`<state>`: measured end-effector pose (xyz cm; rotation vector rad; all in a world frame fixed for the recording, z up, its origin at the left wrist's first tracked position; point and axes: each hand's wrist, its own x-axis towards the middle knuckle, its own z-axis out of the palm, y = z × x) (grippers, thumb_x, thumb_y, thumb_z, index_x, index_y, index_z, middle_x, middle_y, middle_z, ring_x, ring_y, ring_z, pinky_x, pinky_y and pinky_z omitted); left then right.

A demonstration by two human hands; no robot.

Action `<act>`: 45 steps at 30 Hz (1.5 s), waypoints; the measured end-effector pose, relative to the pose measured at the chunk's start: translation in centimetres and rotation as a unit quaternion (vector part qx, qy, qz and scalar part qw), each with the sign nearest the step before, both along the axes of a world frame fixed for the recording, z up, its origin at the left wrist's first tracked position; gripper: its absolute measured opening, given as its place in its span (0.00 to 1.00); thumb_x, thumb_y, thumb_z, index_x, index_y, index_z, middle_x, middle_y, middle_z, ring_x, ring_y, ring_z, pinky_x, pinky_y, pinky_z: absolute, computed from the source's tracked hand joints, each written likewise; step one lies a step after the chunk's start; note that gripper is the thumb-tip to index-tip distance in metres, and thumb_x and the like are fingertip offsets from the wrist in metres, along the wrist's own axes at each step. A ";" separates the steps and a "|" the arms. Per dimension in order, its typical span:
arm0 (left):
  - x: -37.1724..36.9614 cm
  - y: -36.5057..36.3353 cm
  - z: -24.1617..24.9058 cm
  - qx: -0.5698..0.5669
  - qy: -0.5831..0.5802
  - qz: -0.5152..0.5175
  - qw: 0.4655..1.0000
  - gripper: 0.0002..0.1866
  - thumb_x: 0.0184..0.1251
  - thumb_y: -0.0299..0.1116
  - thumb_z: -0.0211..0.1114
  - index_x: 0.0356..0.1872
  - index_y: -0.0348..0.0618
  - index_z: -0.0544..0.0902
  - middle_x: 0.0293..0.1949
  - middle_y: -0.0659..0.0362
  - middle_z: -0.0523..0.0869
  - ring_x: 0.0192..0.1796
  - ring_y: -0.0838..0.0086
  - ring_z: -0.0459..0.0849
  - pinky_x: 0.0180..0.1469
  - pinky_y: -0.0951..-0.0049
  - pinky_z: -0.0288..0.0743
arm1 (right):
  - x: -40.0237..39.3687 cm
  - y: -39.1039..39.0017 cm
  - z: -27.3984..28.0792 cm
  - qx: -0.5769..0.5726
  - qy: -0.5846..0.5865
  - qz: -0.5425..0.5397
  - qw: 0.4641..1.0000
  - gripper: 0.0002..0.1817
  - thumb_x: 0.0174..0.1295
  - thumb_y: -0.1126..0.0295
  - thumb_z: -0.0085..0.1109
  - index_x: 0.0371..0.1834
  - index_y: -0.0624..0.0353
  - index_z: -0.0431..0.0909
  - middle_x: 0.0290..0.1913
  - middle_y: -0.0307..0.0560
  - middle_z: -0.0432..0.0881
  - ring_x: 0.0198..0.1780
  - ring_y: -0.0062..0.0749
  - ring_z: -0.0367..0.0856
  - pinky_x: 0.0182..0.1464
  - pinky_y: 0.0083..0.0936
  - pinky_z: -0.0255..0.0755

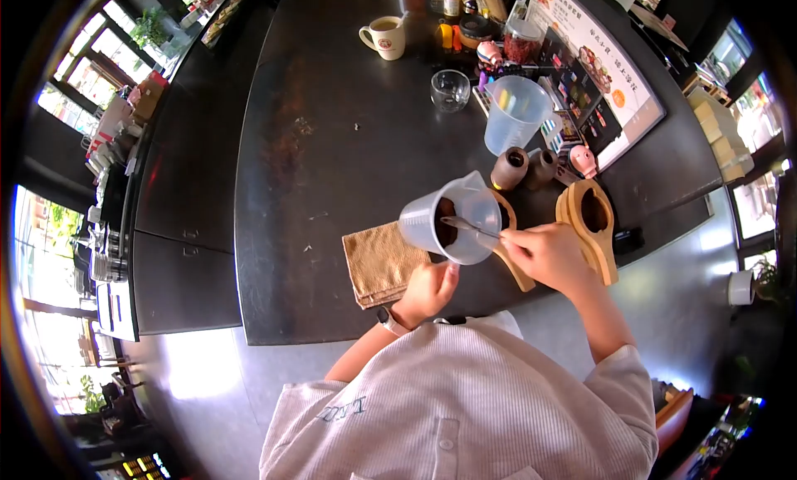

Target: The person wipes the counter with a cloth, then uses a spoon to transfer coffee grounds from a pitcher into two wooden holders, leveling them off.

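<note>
My left hand (429, 291) is closed on the lower side of a translucent plastic jug (418, 221), which tilts with its mouth toward the right. Dark brown matter (447, 222) lies inside it. A metal spoon (475, 227) reaches into the jug's mouth, its handle pinched by the fingers of my right hand (550, 254). Just left of the jug is a folded brown cloth (382, 263) on the dark table (307, 173). Wooden paddle-shaped pieces (606, 252) lie beside and partly under my right hand, one with a round dark opening.
Two small dark pots (509, 168) and a second plastic jug (515, 119) stand beyond my hands. Farther back are a glass cup (449, 92), a white mug (387, 40) and a leaning menu board (610, 73). A pink figurine (583, 160) sits near the board.
</note>
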<state>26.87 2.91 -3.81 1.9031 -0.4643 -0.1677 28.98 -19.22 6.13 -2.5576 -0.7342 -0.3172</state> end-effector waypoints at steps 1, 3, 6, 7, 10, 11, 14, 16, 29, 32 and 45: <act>-0.1 -0.3 0.1 0.004 -0.013 -0.009 1.000 0.19 0.69 0.39 0.49 0.20 0.39 0.74 0.16 0.46 0.74 0.21 0.47 0.75 0.26 0.55 0.68 | 0.6 0.6 -0.3 -0.064 -0.005 0.017 0.998 0.05 0.54 0.68 0.58 0.24 0.56 0.78 0.13 0.43 0.75 0.18 0.37 0.79 0.21 0.31 0.70; -0.1 -0.7 -0.3 0.055 -0.061 -0.043 0.996 0.18 0.68 0.39 0.50 0.20 0.40 0.74 0.17 0.46 0.75 0.22 0.47 0.76 0.27 0.55 0.69 | 1.8 1.7 -1.6 -0.193 0.011 0.014 0.981 0.05 0.54 0.68 0.55 0.23 0.55 0.78 0.16 0.45 0.79 0.21 0.40 0.81 0.23 0.33 0.74; -0.3 -1.0 0.1 0.121 -0.077 -0.090 0.986 0.18 0.68 0.42 0.49 0.23 0.42 0.75 0.19 0.46 0.77 0.25 0.48 0.78 0.29 0.53 0.71 | 3.2 3.3 -3.0 -0.237 0.052 0.008 0.970 0.05 0.50 0.72 0.56 0.27 0.59 0.81 0.21 0.47 0.81 0.26 0.39 0.83 0.27 0.32 0.76; -0.4 -1.0 0.1 0.136 -0.087 -0.103 0.982 0.18 0.68 0.43 0.48 0.24 0.41 0.75 0.19 0.45 0.78 0.25 0.47 0.78 0.29 0.52 0.71 | 3.4 3.8 -3.4 -0.258 0.060 -0.001 0.964 0.05 0.50 0.72 0.56 0.27 0.58 0.81 0.21 0.47 0.81 0.26 0.39 0.83 0.28 0.33 0.76; -0.9 -1.2 -0.1 0.114 -0.086 -0.113 0.983 0.19 0.69 0.40 0.48 0.21 0.40 0.74 0.17 0.45 0.76 0.23 0.47 0.76 0.28 0.54 0.70 | 3.5 4.6 -4.7 -0.243 0.079 -0.032 0.966 0.05 0.50 0.71 0.56 0.25 0.58 0.82 0.25 0.49 0.83 0.30 0.40 0.84 0.33 0.32 0.78; -1.0 -1.1 -0.1 0.107 -0.086 -0.107 0.985 0.19 0.69 0.40 0.48 0.21 0.40 0.74 0.17 0.46 0.76 0.22 0.48 0.76 0.28 0.54 0.70 | 3.5 4.8 -5.0 -0.258 0.105 -0.027 0.960 0.06 0.51 0.70 0.56 0.26 0.57 0.83 0.26 0.48 0.84 0.30 0.40 0.84 0.34 0.33 0.78; -0.9 -0.6 -0.2 0.093 -0.052 -0.095 0.990 0.19 0.68 0.43 0.48 0.23 0.40 0.75 0.19 0.44 0.77 0.24 0.46 0.77 0.30 0.52 0.71 | 2.9 5.6 -3.9 -0.264 0.198 -0.043 0.943 0.14 0.60 0.60 0.54 0.25 0.55 0.83 0.26 0.47 0.84 0.28 0.42 0.83 0.34 0.35 0.77; -0.9 -0.3 -0.1 0.075 -0.057 -0.091 0.991 0.19 0.68 0.42 0.49 0.22 0.40 0.75 0.18 0.44 0.77 0.24 0.46 0.77 0.29 0.52 0.70 | 2.5 5.1 -4.3 -0.181 0.162 -0.041 0.969 0.16 0.60 0.58 0.54 0.23 0.55 0.83 0.23 0.48 0.82 0.27 0.44 0.82 0.32 0.36 0.76; -0.5 0.5 -0.5 0.023 -0.058 -0.033 0.998 0.20 0.68 0.38 0.50 0.18 0.37 0.74 0.15 0.47 0.74 0.19 0.50 0.75 0.24 0.58 0.68 | 2.4 2.6 -1.8 -0.047 0.129 -0.151 0.979 0.17 0.58 0.57 0.57 0.18 0.55 0.81 0.18 0.52 0.78 0.24 0.49 0.80 0.27 0.40 0.74; -0.2 0.7 -0.6 -0.005 -0.048 -0.010 0.999 0.20 0.68 0.38 0.51 0.18 0.36 0.74 0.15 0.47 0.74 0.19 0.50 0.74 0.24 0.60 0.67 | 2.6 2.0 -1.6 -0.036 0.122 -0.158 0.979 0.18 0.59 0.56 0.56 0.18 0.56 0.80 0.18 0.53 0.77 0.24 0.51 0.79 0.26 0.41 0.73; 0.5 0.9 -0.2 -0.048 -0.041 0.005 0.998 0.22 0.69 0.38 0.50 0.17 0.34 0.73 0.13 0.46 0.72 0.17 0.51 0.73 0.23 0.59 0.66 | 3.3 2.3 -0.3 -0.055 0.064 -0.180 0.980 0.18 0.60 0.56 0.56 0.17 0.56 0.78 0.18 0.53 0.77 0.23 0.52 0.78 0.26 0.42 0.70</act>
